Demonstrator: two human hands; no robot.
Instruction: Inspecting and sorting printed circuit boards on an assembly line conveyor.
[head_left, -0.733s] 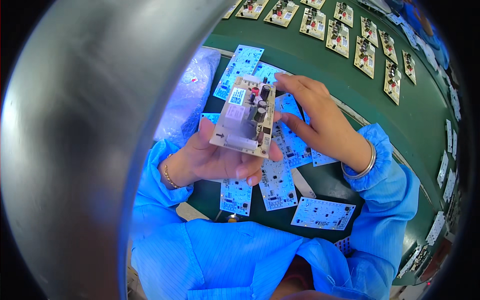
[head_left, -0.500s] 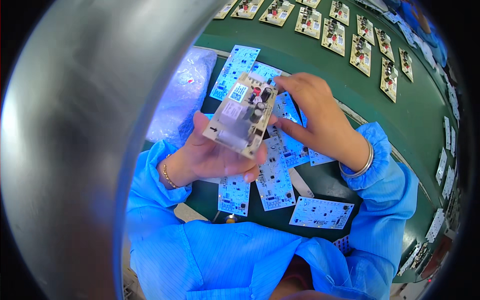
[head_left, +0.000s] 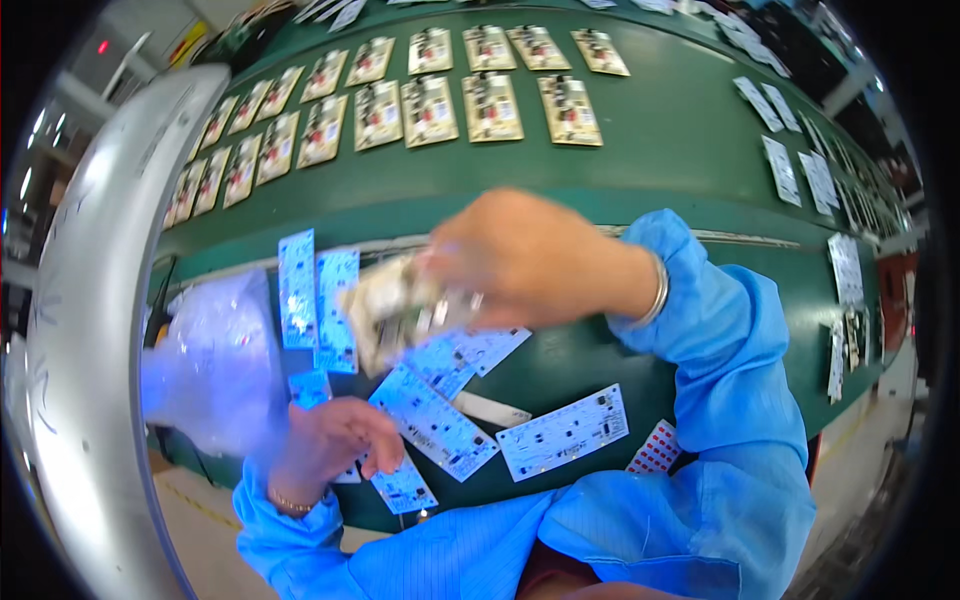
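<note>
A tan circuit board [head_left: 385, 315] with raised components, smeared by motion, hangs over the table in my right hand [head_left: 530, 255]. The fingers of that hand are closed on the board's right edge. Lower and to the left, my left hand [head_left: 340, 440] has its fingers loosely bent and apart, with nothing seen in them. It hovers at a white circuit board [head_left: 403, 488] and partly covers it. Beside it lie another white circuit board [head_left: 435, 420] and, to the right, a separate white board [head_left: 562, 432].
A clear plastic bag [head_left: 220, 360] lies at the left, next to a large metal column [head_left: 110, 330]. Rows of tan boards [head_left: 490, 108] lie on the green surface beyond the ledge. A sheet of red stickers [head_left: 657, 450] is near my right sleeve. More white boards [head_left: 782, 168] lie far right.
The tan board has passed from my left hand to my right and tilted away. My left hand has dropped lower and let go. The view has swung, showing more of the far rows.
</note>
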